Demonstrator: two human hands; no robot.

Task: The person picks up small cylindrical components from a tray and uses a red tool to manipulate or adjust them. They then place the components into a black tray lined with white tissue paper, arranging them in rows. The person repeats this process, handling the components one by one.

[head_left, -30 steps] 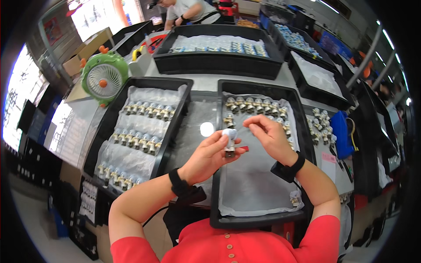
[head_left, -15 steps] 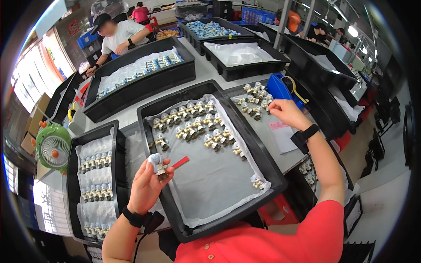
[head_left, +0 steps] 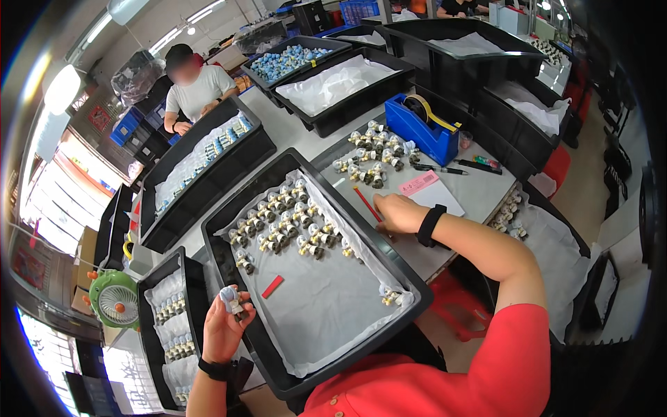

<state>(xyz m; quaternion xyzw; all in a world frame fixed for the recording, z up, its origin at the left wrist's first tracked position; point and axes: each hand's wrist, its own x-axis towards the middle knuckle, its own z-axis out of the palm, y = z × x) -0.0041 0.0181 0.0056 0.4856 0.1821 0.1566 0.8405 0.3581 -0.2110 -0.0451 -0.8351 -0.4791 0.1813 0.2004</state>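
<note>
The left hand [head_left: 222, 335] pinches a figurine [head_left: 231, 301] at eight o'clock of the tray [head_left: 406, 274]. At two, the right hand [head_left: 401, 214] curls by a red stick [head_left: 363, 201]; I cannot tell whether it grips. Beyond: a tape dispenser [head_left: 415, 130] at one, a co-worker [head_left: 198, 94] at eleven.

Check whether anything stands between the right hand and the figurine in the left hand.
Yes: the black tray's right wall stands between the right hand and the figurine in the left hand. Inside the tray, laid-out figurines and a red strip also lie between; these look low enough to clear.
</note>
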